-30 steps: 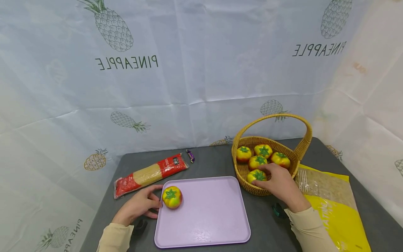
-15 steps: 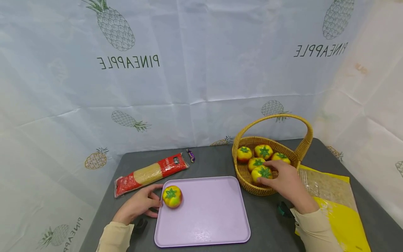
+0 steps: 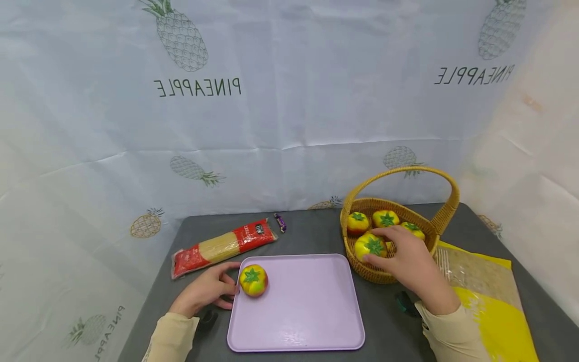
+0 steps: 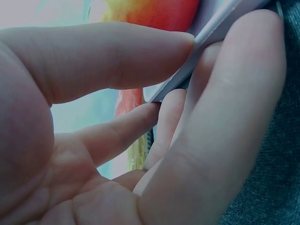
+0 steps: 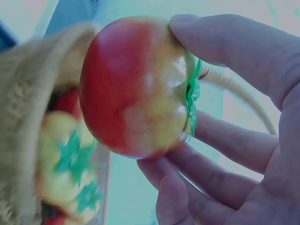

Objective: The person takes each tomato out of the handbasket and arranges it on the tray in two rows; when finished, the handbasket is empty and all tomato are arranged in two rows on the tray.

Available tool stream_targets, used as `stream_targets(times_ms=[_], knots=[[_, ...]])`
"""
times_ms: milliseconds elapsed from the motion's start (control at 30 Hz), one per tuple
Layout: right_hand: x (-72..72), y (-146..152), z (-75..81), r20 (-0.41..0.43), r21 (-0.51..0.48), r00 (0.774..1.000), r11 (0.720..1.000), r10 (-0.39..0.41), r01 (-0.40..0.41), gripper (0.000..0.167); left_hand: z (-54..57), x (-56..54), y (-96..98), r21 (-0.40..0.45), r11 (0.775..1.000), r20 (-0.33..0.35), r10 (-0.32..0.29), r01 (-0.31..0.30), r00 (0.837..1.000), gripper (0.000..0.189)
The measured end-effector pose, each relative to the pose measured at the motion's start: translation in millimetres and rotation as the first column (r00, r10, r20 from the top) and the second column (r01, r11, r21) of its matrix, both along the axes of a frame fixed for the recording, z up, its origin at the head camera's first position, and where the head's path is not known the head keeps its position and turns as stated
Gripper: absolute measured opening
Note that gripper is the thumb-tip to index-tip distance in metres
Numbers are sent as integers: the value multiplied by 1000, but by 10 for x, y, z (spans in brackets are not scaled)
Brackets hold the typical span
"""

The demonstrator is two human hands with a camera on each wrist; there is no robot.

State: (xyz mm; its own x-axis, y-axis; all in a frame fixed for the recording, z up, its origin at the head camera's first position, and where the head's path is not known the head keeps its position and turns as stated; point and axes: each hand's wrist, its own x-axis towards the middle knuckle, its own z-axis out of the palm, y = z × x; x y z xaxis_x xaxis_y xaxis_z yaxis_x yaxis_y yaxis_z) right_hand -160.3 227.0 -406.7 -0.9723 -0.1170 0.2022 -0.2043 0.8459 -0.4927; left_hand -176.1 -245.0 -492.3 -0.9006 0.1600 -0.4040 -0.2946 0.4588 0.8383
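In the head view my right hand [image 3: 409, 259] holds a red-yellow tomato [image 3: 368, 246] with a green leafy top, over the front of the wicker basket [image 3: 375, 276]. The right wrist view shows this tomato [image 5: 136, 89] between thumb and fingertips, apart from the tomatoes inside the basket. Behind it, more tomatoes [image 3: 386, 218] lie in the basket; the hand and held fruit partly cover them. My left hand [image 3: 205, 290] pinches the left rim of a lilac tray [image 3: 307, 306], thumb and fingertips on either side. Another tomato [image 3: 254, 280] sits on the tray near that hand.
A red packet of noodles [image 3: 223, 247] lies behind the left hand, with a small purple-wrapped sweet [image 3: 280, 222] beside it. A yellow bag [image 3: 490, 296] lies right of the basket, partly under my right forearm. The tall basket handle [image 3: 402, 170] arches behind the right hand.
My right hand has lifted the tomato from the basket's front, and it now covers the one behind it. The left hand keeps its place at the tray. The head view has shifted slightly.
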Motion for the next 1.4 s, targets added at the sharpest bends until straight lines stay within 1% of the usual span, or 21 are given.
stream_targets(times_ms=[133, 267, 467, 633, 767, 933, 1067, 1267, 1400], knots=[[-50, -213, 32, -21, -20, 999, 999, 43, -44, 68, 5, -10, 17, -2, 1000, -1, -1, 1, 1000, 73], [-120, -460, -9, -39, -43, 994, 994, 101, -103, 65, 19, -23, 32, 1, 1000, -7, -6, 6, 1000, 72], [-190, -848, -146, 7, -111, 981, 975, 193, -191, 59, 42, -41, 56, 28, 999, -12, -17, 18, 1000, 72], [-203, -1090, -276, 51, -121, 973, 968, 225, -218, 58, 49, -54, 64, 27, 999, -10, -17, 18, 1000, 72], [-202, -1207, -356, 63, -125, 965, 962, 253, -244, 57, 57, -56, 63, 20, 1000, -8, -16, 16, 1000, 72], [-205, -1302, -441, 44, -102, 955, 952, 294, -288, 57, 52, -56, 51, 25, 1000, -5, -17, 17, 1000, 72], [-203, -1376, -474, 36, -98, 944, 941, 329, -324, 56, 32, -45, 34, 26, 1000, -6, -7, 7, 1000, 72], [-206, -1474, -534, 65, -99, 926, 926, 372, -365, 57, 6, -23, 11, 17, 1000, -8, 2, -2, 1000, 72], [-200, -1522, -589, 79, -104, 913, 914, 401, -392, 58, -13, -7, -8, 29, 1000, -5, -2, 2, 1000, 72]])
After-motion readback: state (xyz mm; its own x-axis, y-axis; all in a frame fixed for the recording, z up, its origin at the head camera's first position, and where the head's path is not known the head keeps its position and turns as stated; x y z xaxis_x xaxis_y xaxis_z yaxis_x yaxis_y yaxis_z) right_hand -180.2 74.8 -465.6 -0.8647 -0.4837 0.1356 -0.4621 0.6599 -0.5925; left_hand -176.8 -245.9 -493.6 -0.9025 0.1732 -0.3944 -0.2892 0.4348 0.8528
